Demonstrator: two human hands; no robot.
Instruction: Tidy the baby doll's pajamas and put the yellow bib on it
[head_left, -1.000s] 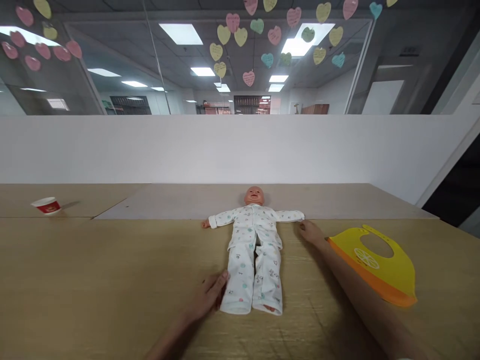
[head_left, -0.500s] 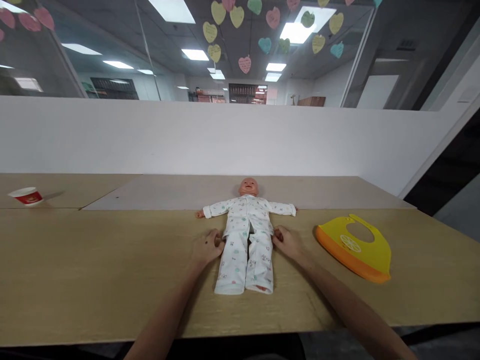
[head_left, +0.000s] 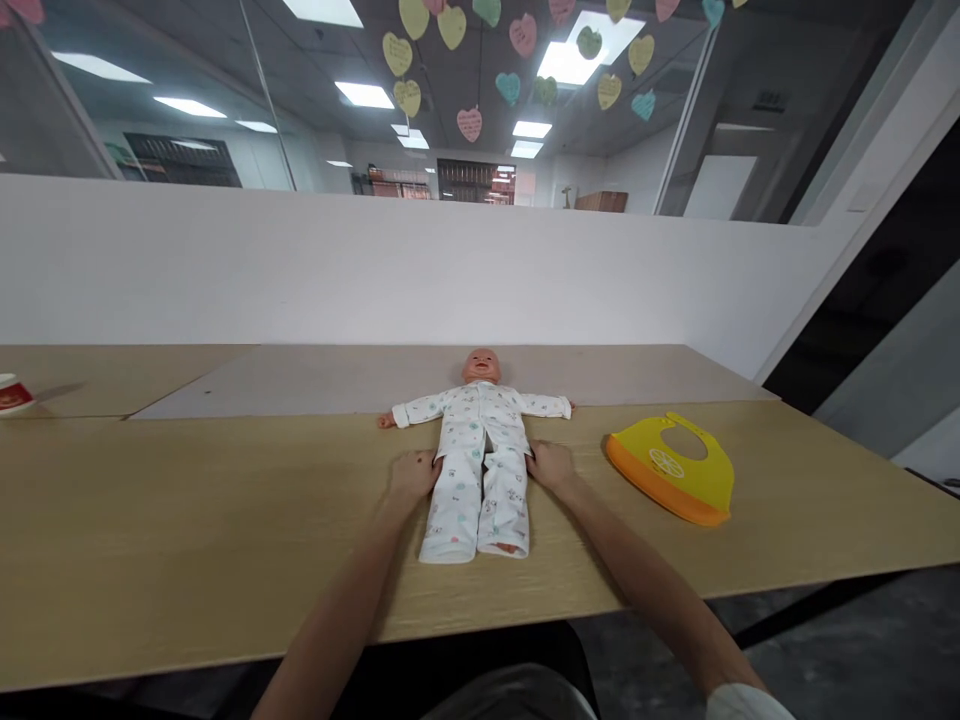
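A baby doll (head_left: 481, 366) lies on its back, head away from me, arms spread sideways. It wears a white patterned top (head_left: 484, 412) and matching trousers (head_left: 452, 510); a small gap shows between the legs below the hem. My left hand (head_left: 415, 473) is closed at the left side of the trousers near the waist, thumb side against the cloth. On the opposite side, my right hand (head_left: 550, 465) is closed at the trousers' edge at the same height. The fingertips of both hands are partly hidden by the cloth.
A yellow bib (head_left: 697, 475) with an orange pocket lies to the right on the wooden table (head_left: 225, 540). A red and white paper cup (head_left: 13, 396) is cut off at the left edge. Behind the table stands a white wall (head_left: 360, 270) with glass above.
The view has shifted, so doll, bib and cup appear further left. Both hands have closed in against the trousers' sides, with the fingertips now at or under the cloth.
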